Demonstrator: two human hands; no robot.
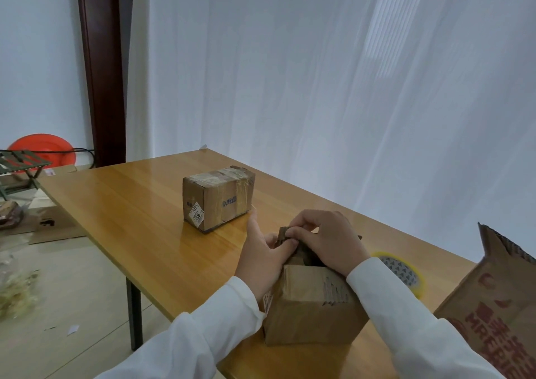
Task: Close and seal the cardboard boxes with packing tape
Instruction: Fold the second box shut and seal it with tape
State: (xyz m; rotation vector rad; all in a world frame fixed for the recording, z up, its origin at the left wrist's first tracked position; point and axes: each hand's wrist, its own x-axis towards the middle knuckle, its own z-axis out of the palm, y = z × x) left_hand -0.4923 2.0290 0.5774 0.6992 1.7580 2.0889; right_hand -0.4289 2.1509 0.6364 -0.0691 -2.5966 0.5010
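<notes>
Both sets of fingers are pinching the upright flaps (285,235) — right hand (327,241) curling over them, left hand (265,258) gripping beside. The small box (310,306) is sitting at the table (139,204) near edge; it is looking light, its worn cardboard soft — best gripped at the flap edges.

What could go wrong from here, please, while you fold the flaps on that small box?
Both the left hand and right hand pinch the flaps of the small box; reaching for the tape roll means letting go, so the flaps may spring open. The roll lies behind the right forearm and the big open box crowds that side, so either might get knocked.
</notes>
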